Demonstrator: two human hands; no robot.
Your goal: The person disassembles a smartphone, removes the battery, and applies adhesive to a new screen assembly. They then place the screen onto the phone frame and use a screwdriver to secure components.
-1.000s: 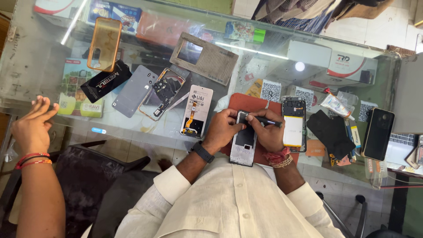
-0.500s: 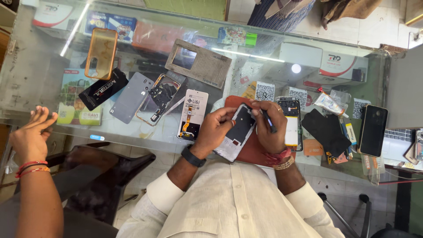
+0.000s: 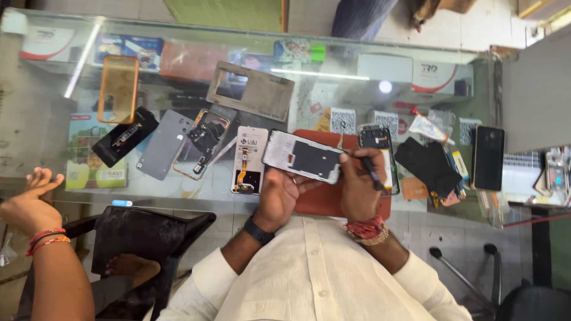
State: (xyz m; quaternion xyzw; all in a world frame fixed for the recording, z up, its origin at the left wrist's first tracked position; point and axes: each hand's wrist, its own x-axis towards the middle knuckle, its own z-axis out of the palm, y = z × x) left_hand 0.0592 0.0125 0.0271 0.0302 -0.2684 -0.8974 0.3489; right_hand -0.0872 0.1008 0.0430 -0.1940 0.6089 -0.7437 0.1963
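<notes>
Glass covers the table [image 3: 53,148] above boxed stock. Left hand [image 3: 278,199] grips a phone frame [image 3: 303,157] over the red mat [image 3: 324,199]; right hand [image 3: 357,187] pinches a dark tool [image 3: 372,169] at its edge. Thin, stiff and likely fragile, the frame suits holding by its edges. White boxes with red marks [image 3: 440,74] lie beneath; square code cards [image 3: 343,120] stand behind.

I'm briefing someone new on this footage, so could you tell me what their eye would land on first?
At centre, the left hand holds an opened phone tilted above a red mat, while the right hand grips a dark tool at its edge. To the left, phone parts lie spread on the glass counter, including an orange case and a grey back cover. Another person's hand rests at the far left.
</notes>
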